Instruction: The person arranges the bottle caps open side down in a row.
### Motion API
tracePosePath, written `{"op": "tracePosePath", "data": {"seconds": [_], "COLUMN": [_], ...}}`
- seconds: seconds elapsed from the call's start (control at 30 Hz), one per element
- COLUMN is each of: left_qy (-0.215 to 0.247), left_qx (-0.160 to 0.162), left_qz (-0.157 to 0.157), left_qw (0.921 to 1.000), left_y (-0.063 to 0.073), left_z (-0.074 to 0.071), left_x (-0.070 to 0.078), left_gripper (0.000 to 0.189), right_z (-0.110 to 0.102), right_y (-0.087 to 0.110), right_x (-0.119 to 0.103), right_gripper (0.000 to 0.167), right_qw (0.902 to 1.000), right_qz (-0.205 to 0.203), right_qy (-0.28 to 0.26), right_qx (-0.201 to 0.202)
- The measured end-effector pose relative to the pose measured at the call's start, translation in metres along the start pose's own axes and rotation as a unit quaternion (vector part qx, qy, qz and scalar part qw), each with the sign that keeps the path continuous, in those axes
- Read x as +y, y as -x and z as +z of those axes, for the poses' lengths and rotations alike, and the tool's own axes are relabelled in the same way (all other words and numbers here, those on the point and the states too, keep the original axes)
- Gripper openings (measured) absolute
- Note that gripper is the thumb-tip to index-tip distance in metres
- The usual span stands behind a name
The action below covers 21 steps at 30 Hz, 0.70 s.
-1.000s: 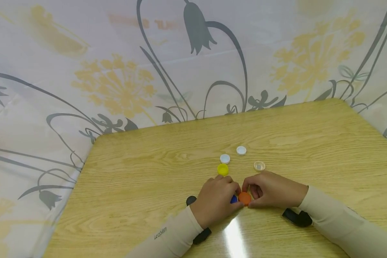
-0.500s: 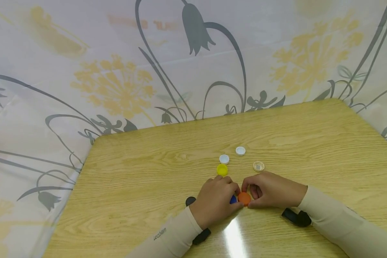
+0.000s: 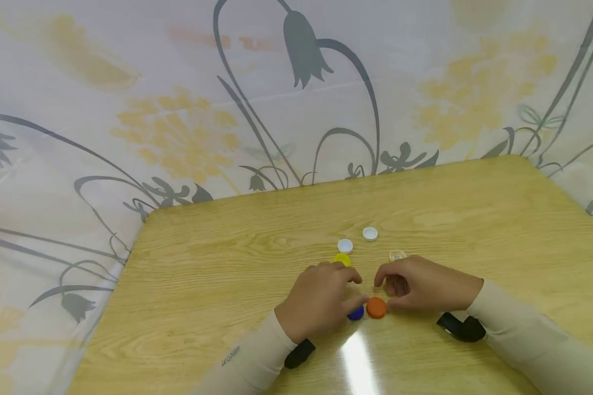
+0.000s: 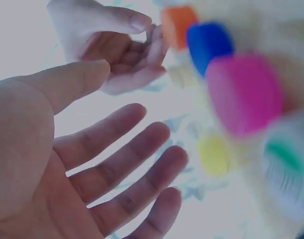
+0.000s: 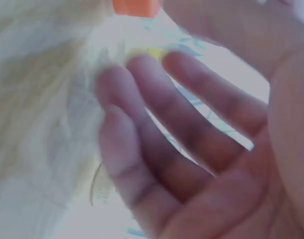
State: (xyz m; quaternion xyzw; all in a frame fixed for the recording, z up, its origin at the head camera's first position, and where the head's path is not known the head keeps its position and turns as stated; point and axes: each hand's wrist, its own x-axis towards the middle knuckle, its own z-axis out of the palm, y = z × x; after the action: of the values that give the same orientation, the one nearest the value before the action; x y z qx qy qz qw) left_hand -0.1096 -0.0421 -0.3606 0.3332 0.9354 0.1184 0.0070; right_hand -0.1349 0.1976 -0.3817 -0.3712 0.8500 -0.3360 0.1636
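An orange cap [image 3: 376, 308] lies on the table between my two hands, with a blue cap [image 3: 356, 313] close at its left. My left hand [image 3: 321, 299] hovers beside them, holding nothing; its thumb overlaps the blue cap in the head view. In the left wrist view its fingers are spread, and a pink cap [image 4: 244, 94] and a white cap with a green mark [image 4: 286, 164] continue the row. The left hand hides both in the head view. My right hand [image 3: 427, 282] has loosely bent fingers around nothing, its thumb tip near the orange cap's right side.
Beyond the hands lie a yellow cap [image 3: 342, 259], one white cap [image 3: 345, 246], another white cap [image 3: 370, 234] and a clear cap [image 3: 397, 255]. The wooden table [image 3: 237, 241] meets a flower-printed cloth [image 3: 178, 131] at its far edge. Black straps sit under both wrists.
Both hands have let go of the orange cap and drawn apart, the left one shifting left, the right one slightly right. More of the blue cap shows; a dark disc at left is now covered.
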Motion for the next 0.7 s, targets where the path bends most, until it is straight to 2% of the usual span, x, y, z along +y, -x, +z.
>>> {"op": "tracePosePath", "data": {"seconds": [0.17, 0.27, 0.37, 0.57, 0.7], "left_qy": [0.019, 0.010, -0.011, -0.062, -0.076], "left_qx": [0.021, 0.019, 0.001, -0.047, -0.075], "left_qz": [-0.029, -0.034, -0.032, -0.042, -0.048], "left_qw": [0.9992, 0.9992, 0.9994, 0.9960, 0.9932], "left_y": [-0.002, -0.005, -0.009, -0.023, -0.031], "left_z": [-0.019, -0.024, -0.025, -0.022, -0.019], "left_x": [-0.016, -0.026, -0.034, -0.046, -0.052], "left_gripper": [0.027, 0.028, 0.030, 0.034, 0.035], "right_z": [-0.003, -0.004, -0.005, -0.001, 0.002], "right_y": [-0.014, -0.024, -0.034, -0.051, -0.059], "right_x": [-0.005, -0.007, -0.007, -0.002, 0.000], "right_gripper": [0.015, 0.013, 0.014, 0.012, 0.012], "right_qw": [0.9980, 0.9969, 0.9964, 0.9939, 0.9921], "right_qz": [0.009, 0.001, -0.006, 0.014, 0.033], "right_qy": [0.027, 0.038, 0.046, 0.073, 0.084], "right_qx": [0.056, 0.068, 0.071, 0.081, 0.088]}}
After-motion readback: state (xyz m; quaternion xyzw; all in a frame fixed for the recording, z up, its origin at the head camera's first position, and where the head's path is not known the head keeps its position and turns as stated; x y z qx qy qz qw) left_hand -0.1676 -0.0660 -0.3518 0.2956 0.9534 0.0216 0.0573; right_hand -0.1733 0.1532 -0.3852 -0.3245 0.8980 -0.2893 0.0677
